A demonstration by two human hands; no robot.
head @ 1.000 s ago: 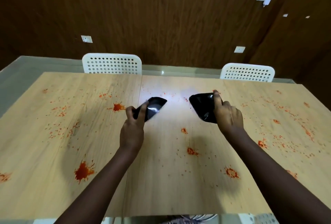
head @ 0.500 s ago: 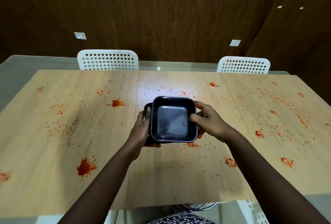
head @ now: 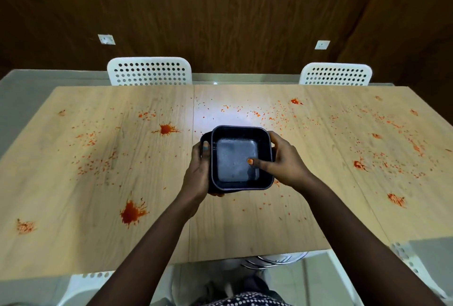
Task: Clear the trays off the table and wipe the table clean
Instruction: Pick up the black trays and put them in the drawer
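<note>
Black plastic is what both hands are clamped on right now. The right hand (head: 284, 162) grips the upper tray (head: 241, 157) from its 3 o'clock side, thumb hooked over the rim and resting inside on the tray floor, orange nail polish showing, with the other fingers wrapped around the outer wall. The left hand (head: 199, 171) holds the 9 o'clock side, thumb up against the wall and the fingers curled underneath where I can't see them. Peeking out at 9 to 10 o'clock and along the bottom edge is a second black tray (head: 205, 137), so the upper one sits nested in it, a bit off-centre. Can't tell whether the pair is touching the surface or held just above it.

Going outward, the light wood worktop (head: 98, 220) is a mess: orange-red splatters (head: 131, 212) everywhere, with big blobs at 7 o'clock and 10 o'clock from the trays, a fine spray at 12 o'clock, and loads of specks and smears out toward 3 o'clock. A seam runs down the worktop just left of the trays.

Past the far edge, two white perforated chairs (head: 149, 71) stand at 11 and 1 o'clock against a dark wood-panelled wall (head: 220, 11) with a couple of white sockets.
</note>
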